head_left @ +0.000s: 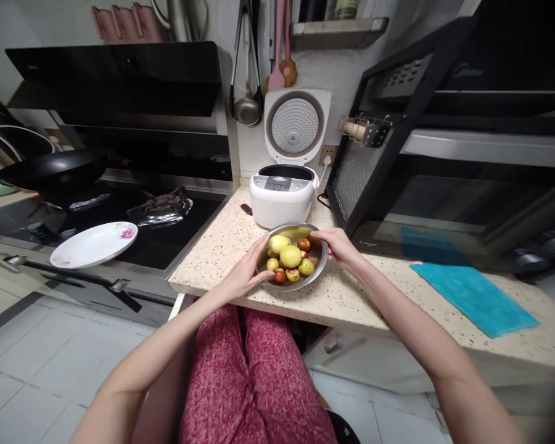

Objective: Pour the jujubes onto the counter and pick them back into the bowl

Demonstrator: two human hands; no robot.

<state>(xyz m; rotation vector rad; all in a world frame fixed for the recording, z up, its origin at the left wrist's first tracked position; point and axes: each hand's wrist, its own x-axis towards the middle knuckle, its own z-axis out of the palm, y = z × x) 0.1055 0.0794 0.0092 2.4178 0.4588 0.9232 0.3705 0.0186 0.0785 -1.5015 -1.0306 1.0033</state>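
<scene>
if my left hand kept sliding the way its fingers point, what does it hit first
The left hand rests against the near-left rim of the metal bowl, so going on it would likely meet the small yellow-green fruit just inside that rim first, though depth is hard to judge.

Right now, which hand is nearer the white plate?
Left. The left hand holds the bowl on the side facing the plate; the right hand holds its opposite rim, the bowl between it and the plate.
</scene>
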